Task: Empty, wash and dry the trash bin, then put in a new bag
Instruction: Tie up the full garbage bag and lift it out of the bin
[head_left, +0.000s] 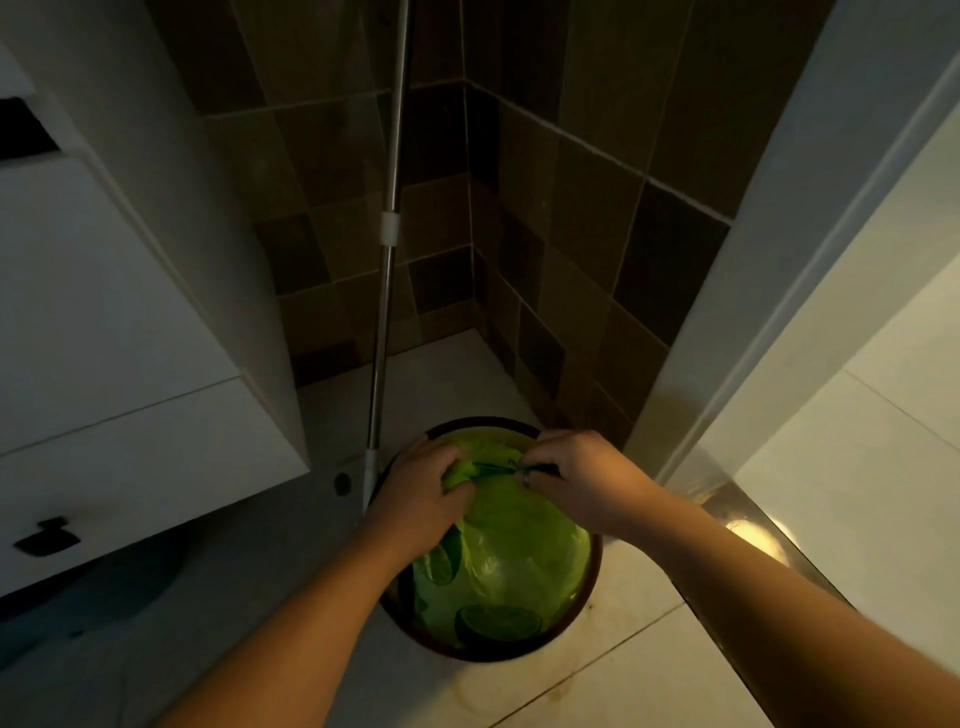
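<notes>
Both hands, left (415, 493) and right (576, 480), pinched the green plastic bag's (509, 561) gathered mouth, each grip closing it for lifting from the round dark bin (592, 587).

Mop pole (387, 270), white cabinet (104, 322)

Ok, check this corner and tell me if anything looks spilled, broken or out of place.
Nothing stands out. Both hands, left hand and right hand, are gathering the top of the green bag, which sits inside the trash bin. The mop pole leans in the tiled corner. No spill shows on the floor.
</notes>
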